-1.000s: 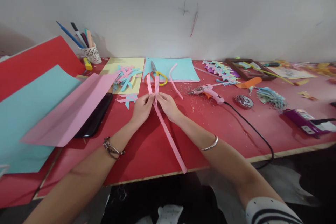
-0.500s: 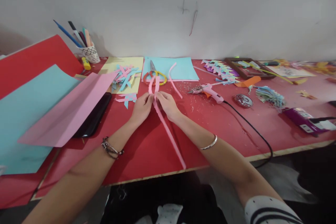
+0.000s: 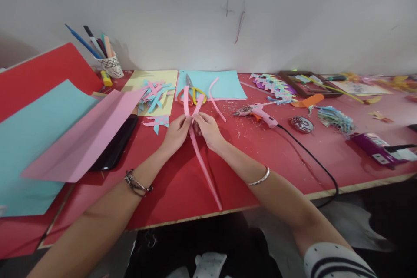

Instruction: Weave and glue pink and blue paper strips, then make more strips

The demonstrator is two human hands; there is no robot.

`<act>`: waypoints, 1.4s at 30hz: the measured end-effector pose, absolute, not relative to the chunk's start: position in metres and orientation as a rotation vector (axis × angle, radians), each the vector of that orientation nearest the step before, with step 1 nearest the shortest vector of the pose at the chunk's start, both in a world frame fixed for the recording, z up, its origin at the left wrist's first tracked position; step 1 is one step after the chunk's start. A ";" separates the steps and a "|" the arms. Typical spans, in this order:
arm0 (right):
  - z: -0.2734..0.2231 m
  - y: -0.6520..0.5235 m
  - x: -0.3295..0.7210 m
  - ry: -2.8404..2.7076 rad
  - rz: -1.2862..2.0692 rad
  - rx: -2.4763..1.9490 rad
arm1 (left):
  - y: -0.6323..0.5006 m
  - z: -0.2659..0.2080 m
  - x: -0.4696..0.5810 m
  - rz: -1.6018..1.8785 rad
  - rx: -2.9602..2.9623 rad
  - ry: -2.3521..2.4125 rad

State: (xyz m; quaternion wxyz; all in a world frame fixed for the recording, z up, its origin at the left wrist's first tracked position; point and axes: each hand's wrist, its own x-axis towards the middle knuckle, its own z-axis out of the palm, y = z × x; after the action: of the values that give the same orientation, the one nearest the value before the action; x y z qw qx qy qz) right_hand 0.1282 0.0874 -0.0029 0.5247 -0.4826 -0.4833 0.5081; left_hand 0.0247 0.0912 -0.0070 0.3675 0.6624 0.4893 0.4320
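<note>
Centrally, pink strip (image 3: 202, 165), seemingly near table edge (image 3: 182, 220)

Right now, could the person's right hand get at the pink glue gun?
Probably yes: the glue gun lies to its right, with only a thin loose strip near the way. But the right hand holds a pink paper strip, so it would likely have to let go first.

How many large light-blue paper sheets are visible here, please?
2. One light-blue sheet lies at the left, partly hidden by a pink sheet; the other sheet is at the back, under the scissors. More may be hidden beneath.
</note>
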 end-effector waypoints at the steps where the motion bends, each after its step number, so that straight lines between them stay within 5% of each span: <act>1: -0.002 0.087 0.128 -1.163 1.220 -1.155 | 0.091 -0.007 0.025 1.116 1.708 1.261; 42: 0.005 0.084 0.127 -1.149 1.268 -1.148 | 0.088 -0.002 0.024 1.151 1.694 1.296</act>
State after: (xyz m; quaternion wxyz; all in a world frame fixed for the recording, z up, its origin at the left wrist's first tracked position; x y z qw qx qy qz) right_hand 0.1266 0.0840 0.0049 0.5149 -0.4776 -0.4780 0.5276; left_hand 0.0243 0.0878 -0.0019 0.3513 0.6544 0.5005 0.4448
